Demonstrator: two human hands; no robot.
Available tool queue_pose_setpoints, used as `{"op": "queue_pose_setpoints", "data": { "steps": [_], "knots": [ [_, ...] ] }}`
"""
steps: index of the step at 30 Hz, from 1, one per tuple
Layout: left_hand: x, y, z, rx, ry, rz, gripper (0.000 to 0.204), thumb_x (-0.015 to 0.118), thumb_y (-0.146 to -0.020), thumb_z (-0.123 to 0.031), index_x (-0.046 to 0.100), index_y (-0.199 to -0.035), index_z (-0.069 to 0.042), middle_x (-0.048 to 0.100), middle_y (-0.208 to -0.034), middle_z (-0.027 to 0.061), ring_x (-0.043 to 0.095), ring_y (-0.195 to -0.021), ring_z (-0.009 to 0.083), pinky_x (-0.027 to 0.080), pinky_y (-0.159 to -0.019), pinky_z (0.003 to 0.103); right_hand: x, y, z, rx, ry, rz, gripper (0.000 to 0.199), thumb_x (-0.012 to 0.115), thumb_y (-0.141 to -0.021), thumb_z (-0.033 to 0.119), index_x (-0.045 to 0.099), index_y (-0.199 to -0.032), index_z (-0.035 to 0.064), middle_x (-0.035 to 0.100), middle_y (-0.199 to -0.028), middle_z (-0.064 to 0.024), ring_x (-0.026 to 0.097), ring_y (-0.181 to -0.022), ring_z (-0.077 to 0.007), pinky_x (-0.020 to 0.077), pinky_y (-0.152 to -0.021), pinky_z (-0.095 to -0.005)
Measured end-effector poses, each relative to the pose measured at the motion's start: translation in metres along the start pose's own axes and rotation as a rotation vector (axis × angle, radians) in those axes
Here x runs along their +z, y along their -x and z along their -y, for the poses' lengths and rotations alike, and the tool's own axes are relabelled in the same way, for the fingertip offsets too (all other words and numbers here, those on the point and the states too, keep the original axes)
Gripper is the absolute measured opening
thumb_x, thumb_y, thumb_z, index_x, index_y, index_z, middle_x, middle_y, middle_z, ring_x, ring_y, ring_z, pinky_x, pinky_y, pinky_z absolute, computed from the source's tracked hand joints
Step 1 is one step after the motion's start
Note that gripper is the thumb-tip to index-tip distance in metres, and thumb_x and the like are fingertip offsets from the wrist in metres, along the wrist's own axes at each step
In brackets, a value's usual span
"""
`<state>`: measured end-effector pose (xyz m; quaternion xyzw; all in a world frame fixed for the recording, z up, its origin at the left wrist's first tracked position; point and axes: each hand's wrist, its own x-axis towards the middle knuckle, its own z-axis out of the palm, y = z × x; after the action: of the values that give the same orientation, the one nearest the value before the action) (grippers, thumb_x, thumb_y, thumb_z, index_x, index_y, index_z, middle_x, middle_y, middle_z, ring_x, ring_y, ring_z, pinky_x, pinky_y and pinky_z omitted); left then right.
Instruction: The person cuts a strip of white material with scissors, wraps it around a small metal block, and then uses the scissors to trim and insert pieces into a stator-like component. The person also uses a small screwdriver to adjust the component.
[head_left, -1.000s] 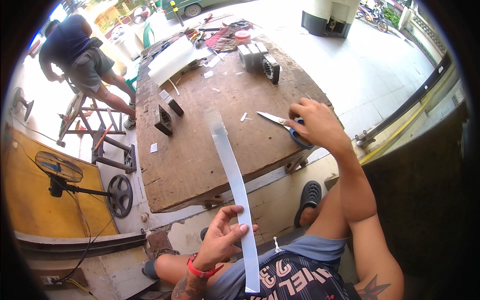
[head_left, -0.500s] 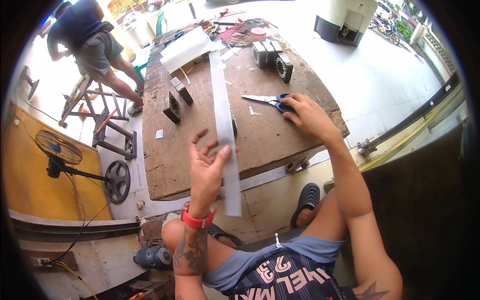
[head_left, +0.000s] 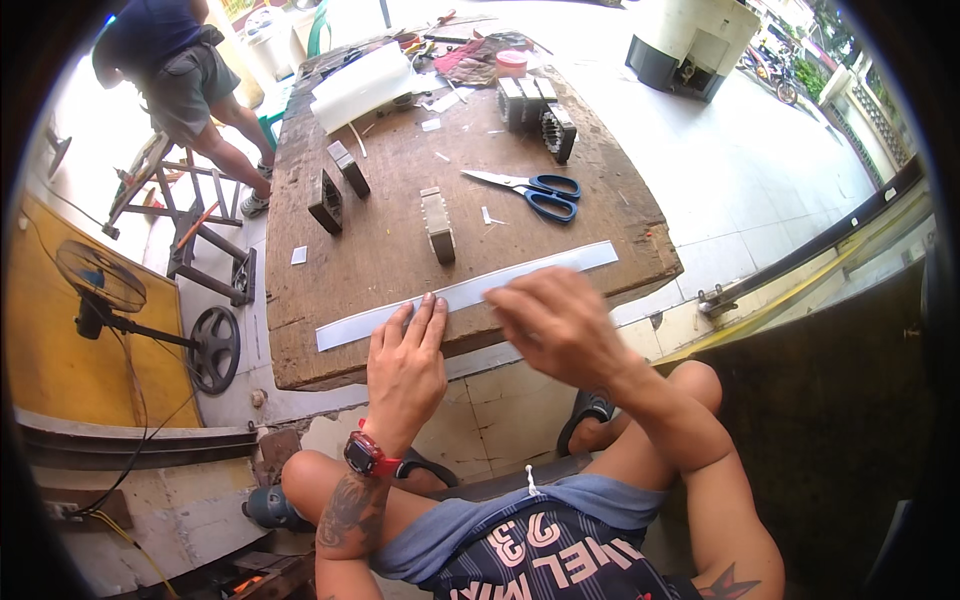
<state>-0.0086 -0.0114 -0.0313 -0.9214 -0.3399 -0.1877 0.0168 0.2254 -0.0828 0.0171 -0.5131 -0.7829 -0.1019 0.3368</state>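
A long white plastic strip [head_left: 550, 268] lies flat along the near edge of the wooden table, slanting up to the right. My left hand [head_left: 408, 355] rests on it with fingers stretched out, tips pressing its middle. Just right of those fingertips, my right hand [head_left: 560, 325] hovers at the strip, blurred, its fingers curled; whether anything is between them is hidden. Beyond the strip stands a narrow block with toothed sides [head_left: 437, 225]. Blue-handled scissors [head_left: 530, 190] lie slightly open farther to the right, touched by neither hand.
Two dark blocks [head_left: 325, 202] stand at left, and several similar blocks [head_left: 525, 103] at the far right. A white sheet roll [head_left: 362, 85], a pink-red tape roll [head_left: 511, 64] and gloves occupy the table's far end. A fan [head_left: 108, 275] and another person [head_left: 175, 80] are at left.
The strip, upright in my left hand before, now lies crosswise on the table under that hand. My right hand has let go of the scissors and moved left to the strip.
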Motion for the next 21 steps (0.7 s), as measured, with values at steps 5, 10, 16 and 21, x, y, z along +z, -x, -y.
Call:
{"op": "queue_pose_setpoints", "data": {
  "steps": [5, 10, 16, 21],
  "knots": [
    [-0.005, 0.001, -0.001, -0.027, 0.173, -0.009, 0.053, 0.065, -0.09, -0.009, 0.063, -0.142, -0.003, 0.062, -0.145, 0.0158, 0.055, -0.134, 0.0348, 0.042, -0.113, 0.047, 0.052, 0.013, -0.009, 0.01, 0.13, 0.175, 0.046, 0.071, -0.096, 0.04, 0.068, -0.128, 0.0068, 0.067, -0.126, -0.0107, 0.064, -0.117, -0.0301, 0.0468, -0.11, -0.0455],
    [-0.017, 0.036, 0.022, -0.197, 0.056, -0.153, 0.046, 0.075, -0.095, -0.023, 0.068, -0.138, -0.008, 0.065, -0.14, 0.014, 0.055, -0.133, 0.0343, 0.042, -0.113, 0.048, 0.016, 0.025, -0.047, 0.155, 0.156, 0.272, 0.04, 0.07, -0.098, 0.044, 0.072, -0.12, 0.0103, 0.069, -0.119, -0.0096, 0.063, -0.117, -0.0277, 0.0411, -0.116, -0.0472],
    [-0.01, 0.049, 0.03, -0.135, 0.119, -0.194, 0.038, 0.078, -0.092, -0.017, 0.073, -0.129, -0.011, 0.069, -0.124, 0.007, 0.06, -0.119, 0.0298, 0.047, -0.103, 0.044, 0.028, 0.006, -0.015, 0.023, -0.051, 0.145, 0.032, 0.081, -0.091, 0.033, 0.074, -0.112, 0.0108, 0.069, -0.111, -0.0075, 0.064, -0.11, -0.028, 0.0469, -0.103, -0.0458],
    [-0.011, 0.045, 0.027, -0.085, 0.128, -0.21, 0.03, 0.078, -0.088, -0.011, 0.074, -0.118, -0.011, 0.068, -0.109, 0.0047, 0.062, -0.106, 0.0262, 0.049, -0.093, 0.042, 0.078, -0.014, 0.023, -0.149, -0.167, 0.177, 0.02, 0.076, -0.091, 0.024, 0.072, -0.104, 0.0096, 0.067, -0.102, -0.0059, 0.064, -0.104, -0.025, 0.0514, -0.095, -0.0395]
  ]
}}
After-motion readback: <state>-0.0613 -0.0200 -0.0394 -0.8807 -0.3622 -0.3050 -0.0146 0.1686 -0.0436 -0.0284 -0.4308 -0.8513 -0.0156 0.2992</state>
